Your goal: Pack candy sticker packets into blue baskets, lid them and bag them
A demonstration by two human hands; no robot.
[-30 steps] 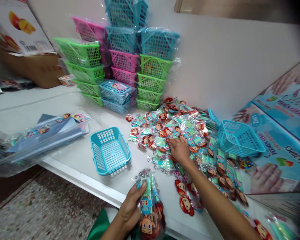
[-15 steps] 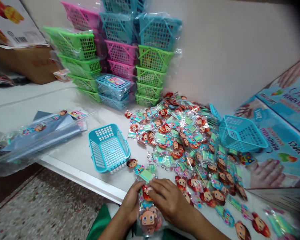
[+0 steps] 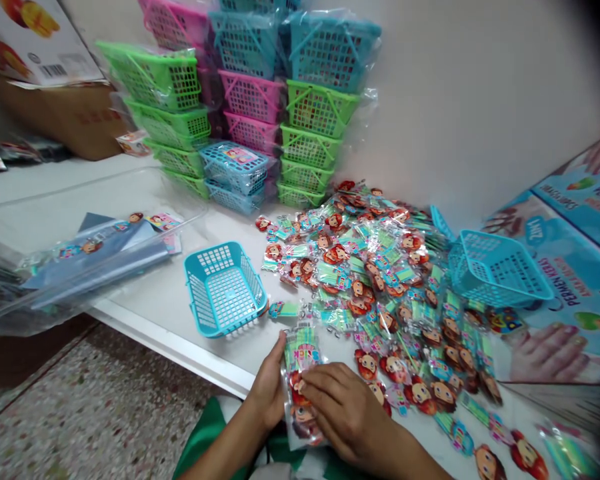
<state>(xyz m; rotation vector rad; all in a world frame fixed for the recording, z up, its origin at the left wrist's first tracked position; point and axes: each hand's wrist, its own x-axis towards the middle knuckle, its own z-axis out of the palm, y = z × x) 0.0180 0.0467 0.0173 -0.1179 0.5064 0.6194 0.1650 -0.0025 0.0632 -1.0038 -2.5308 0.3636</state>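
Observation:
A clear plastic packet [image 3: 303,347] with green sticks and red-haired cartoon heads is held upright over the table's front edge. My left hand [image 3: 271,390] is closed round its left side. My right hand [image 3: 347,410] lies across its front with the fingers pressed on it, hiding part of the heads. Just beyond the packet, a single small packet [image 3: 287,309] lies beside the open blue basket [image 3: 227,290]. To the right spreads a large pile of similar packets [image 3: 360,267], loose on the table.
Wrapped green, pink and blue baskets [image 3: 310,147] stand stacked at the back by the wall. A second blue basket [image 3: 503,270] leans by printed boxes [image 3: 563,293] on the right. On the left is a large clear plastic bag [image 3: 105,280] with blue sheets inside. A carton [image 3: 75,120] stands behind.
The packet has been raised and turned a little in my hands; its printed label now shows. A dark-haired cartoon head that stuck out at its top is no longer there. The view has shifted slightly.

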